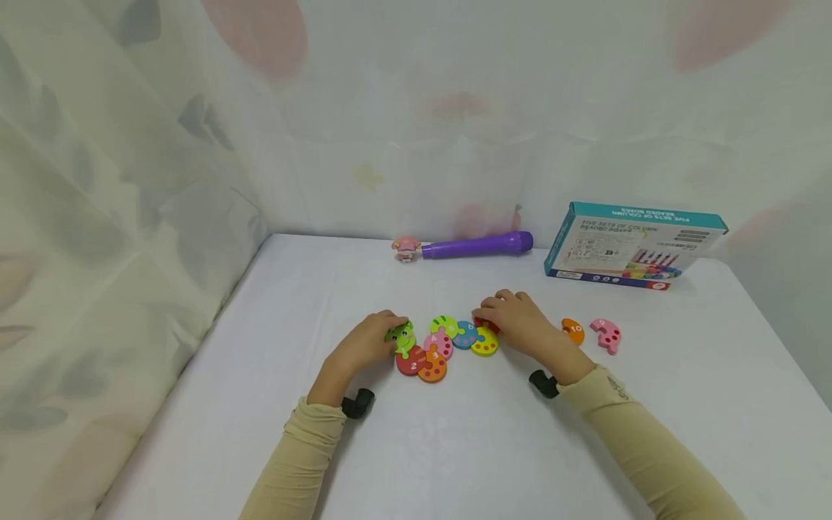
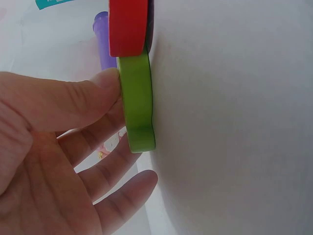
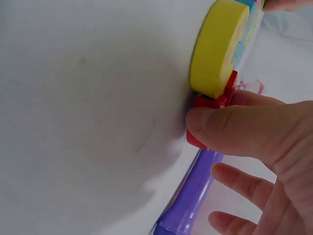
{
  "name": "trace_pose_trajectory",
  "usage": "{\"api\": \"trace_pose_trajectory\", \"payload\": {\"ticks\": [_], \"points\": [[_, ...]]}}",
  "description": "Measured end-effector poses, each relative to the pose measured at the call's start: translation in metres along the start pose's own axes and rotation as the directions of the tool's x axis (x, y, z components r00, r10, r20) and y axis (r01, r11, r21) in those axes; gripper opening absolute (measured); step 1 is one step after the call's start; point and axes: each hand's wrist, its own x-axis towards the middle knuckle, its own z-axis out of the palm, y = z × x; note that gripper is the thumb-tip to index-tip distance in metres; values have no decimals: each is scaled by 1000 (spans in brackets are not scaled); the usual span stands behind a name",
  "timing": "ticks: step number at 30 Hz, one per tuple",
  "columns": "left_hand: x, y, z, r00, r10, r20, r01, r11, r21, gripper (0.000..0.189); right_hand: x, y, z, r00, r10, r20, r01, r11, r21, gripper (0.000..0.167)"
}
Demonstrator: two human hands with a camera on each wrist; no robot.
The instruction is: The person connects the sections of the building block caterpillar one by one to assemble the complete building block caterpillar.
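Observation:
On the white table lies a chain of numbered wooden puzzle pieces, forming a caterpillar. My left hand pinches the green smiling head piece at the chain's left end, thumb on its side. It joins a red piece marked 2, followed by orange, pink, light green, blue and yellow pieces. At the right end, my right hand pinches a red puzzle piece against the yellow one. Fingers cover much of this red piece.
Right of the right hand lie two loose pieces, an orange 10 and a pink 9. A purple toy microphone and a small pink figurine lie at the back. A bead-game box stands at the back right.

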Motion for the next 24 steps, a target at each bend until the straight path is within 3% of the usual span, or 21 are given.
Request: {"api": "trace_pose_trajectory", "payload": {"ticks": [5, 11, 24], "points": [[2, -2, 0, 1000, 2, 0, -2, 1000, 2, 46, -1, 1, 4, 1000, 24, 7, -24, 1000, 19, 43], [2, -1, 0, 1000, 3, 3, -3, 1000, 7, 46, -13, 12, 6, 995, 102, -4, -101, 991, 88, 56], [1, 0, 0, 1000, -4, -1, 4, 1000, 10, 46, -90, 66, -7, 959, 282, -23, -276, 948, 157, 62]]}}
